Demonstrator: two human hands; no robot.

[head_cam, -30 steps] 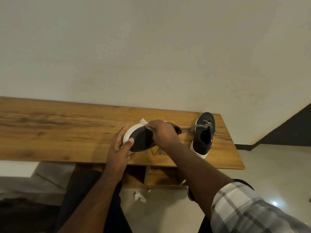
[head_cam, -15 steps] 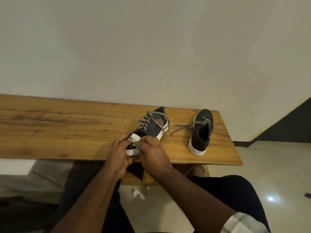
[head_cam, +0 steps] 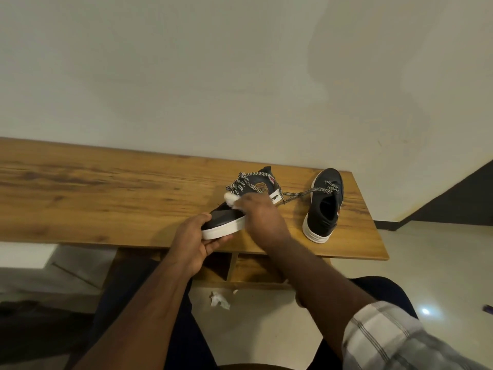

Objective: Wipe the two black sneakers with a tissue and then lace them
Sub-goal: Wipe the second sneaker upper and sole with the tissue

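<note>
My left hand (head_cam: 196,240) grips the toe end of a black sneaker with a white sole (head_cam: 226,225), held over the front of the wooden bench (head_cam: 106,198). Its black-and-white laces lie loose over the tongue. My right hand (head_cam: 260,217) holds a white tissue (head_cam: 231,199) against the top of that sneaker, and most of the tissue is hidden under the fingers. The second black sneaker (head_cam: 324,206) stands upright on the bench to the right, heel toward me, with one lace trailing left toward the first shoe.
A crumpled tissue scrap (head_cam: 219,300) lies on the pale floor below the bench, between my knees. The bench runs along a plain wall; its right end is just past the second sneaker. A dark skirting band (head_cam: 453,204) runs at the far right.
My right hand has slid with the tissue from the toe up toward the laces. My left hand has shifted to hold the toe and sole from below.
</note>
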